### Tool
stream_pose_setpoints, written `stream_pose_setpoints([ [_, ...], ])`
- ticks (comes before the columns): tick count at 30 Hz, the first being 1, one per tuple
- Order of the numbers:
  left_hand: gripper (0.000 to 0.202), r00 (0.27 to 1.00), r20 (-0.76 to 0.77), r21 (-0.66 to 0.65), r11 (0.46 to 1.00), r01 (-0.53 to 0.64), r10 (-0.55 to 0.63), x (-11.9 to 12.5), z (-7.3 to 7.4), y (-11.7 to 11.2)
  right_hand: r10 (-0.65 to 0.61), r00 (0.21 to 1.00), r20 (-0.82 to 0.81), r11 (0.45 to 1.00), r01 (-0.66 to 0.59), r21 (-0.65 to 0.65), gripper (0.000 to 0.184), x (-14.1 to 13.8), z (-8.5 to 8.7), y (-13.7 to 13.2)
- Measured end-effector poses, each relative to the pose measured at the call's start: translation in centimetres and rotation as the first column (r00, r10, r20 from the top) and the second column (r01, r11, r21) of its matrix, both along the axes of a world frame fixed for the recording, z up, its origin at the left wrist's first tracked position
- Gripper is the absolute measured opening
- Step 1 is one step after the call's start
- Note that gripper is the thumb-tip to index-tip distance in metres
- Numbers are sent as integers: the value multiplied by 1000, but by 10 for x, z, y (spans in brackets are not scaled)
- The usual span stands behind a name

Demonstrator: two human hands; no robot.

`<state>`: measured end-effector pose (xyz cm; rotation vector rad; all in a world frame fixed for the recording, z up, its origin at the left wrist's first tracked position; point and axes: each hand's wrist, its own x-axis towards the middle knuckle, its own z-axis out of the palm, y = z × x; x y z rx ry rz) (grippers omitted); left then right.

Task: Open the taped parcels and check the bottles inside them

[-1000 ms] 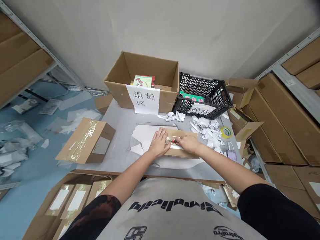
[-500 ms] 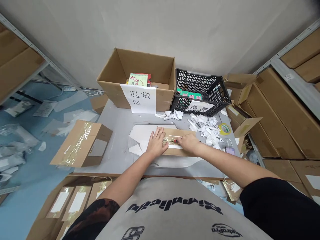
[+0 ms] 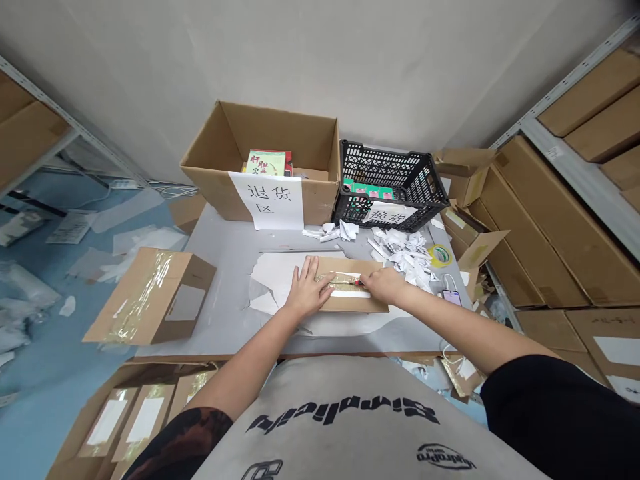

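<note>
A flat taped cardboard box lies on the grey table in front of me. My left hand rests flat on its left end with fingers spread. My right hand is closed on a small red-tipped tool whose tip touches the tape seam along the box top. White paper sheets lie under and left of the box.
A large open carton with a paper sign and a black plastic crate stand at the back. Torn white paper scraps, a tape roll and a phone lie right. Another taped box sits left. Shelves with cartons flank both sides.
My right hand with the tool has slid a little to the right along the tape seam, away from my left hand. The camera view shifted slightly.
</note>
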<state>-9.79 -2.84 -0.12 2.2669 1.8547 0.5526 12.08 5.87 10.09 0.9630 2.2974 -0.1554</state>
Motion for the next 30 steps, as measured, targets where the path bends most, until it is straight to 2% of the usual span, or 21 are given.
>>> stream_pose_setpoints([
  [3, 42, 1000, -4, -6, 1000, 2, -2, 1, 2, 0, 34, 997, 76, 999, -35, 20, 37, 3, 6, -2],
  [7, 42, 1000, -26, -14, 1000, -5, 5, 1, 3, -1, 9, 996, 84, 1000, -10, 10, 36, 8, 11, 0],
  [14, 43, 999, -50, -25, 1000, -15, 13, 3, 2, 0, -29, 994, 103, 1000, 29, 3, 35, 16, 12, 3],
  [30, 43, 997, -74, -34, 999, -14, 12, 3, 3, 0, -76, 994, 84, 997, 75, 20, 34, 53, 11, 2],
])
